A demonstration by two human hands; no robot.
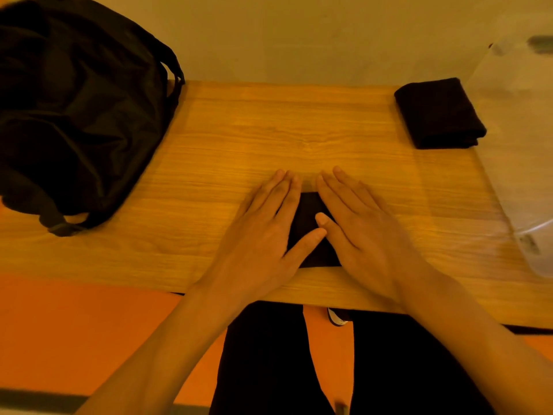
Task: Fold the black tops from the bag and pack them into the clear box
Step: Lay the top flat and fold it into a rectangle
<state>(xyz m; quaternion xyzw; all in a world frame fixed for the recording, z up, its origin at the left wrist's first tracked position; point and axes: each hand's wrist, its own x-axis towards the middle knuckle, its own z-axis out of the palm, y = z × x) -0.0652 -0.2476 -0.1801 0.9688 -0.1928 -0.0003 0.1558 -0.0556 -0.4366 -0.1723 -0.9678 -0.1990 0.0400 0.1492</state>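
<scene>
A small folded black top (308, 217) lies near the front edge of the wooden table (239, 130). My left hand (263, 235) and my right hand (359, 226) both press flat on it with straight fingers, covering most of it. Only a dark strip shows between them. A second folded black top (437, 113) sits at the back right of the table. The black bag (74, 115) slumps at the back left. The clear box (517, 145) stands at the right edge, see-through and hard to make out.
A pale wall runs behind the table. Below the front edge are my dark-trousered legs, a shoe (338, 317) and an orange floor (74, 339). A strap of the bag hangs over the table's left side.
</scene>
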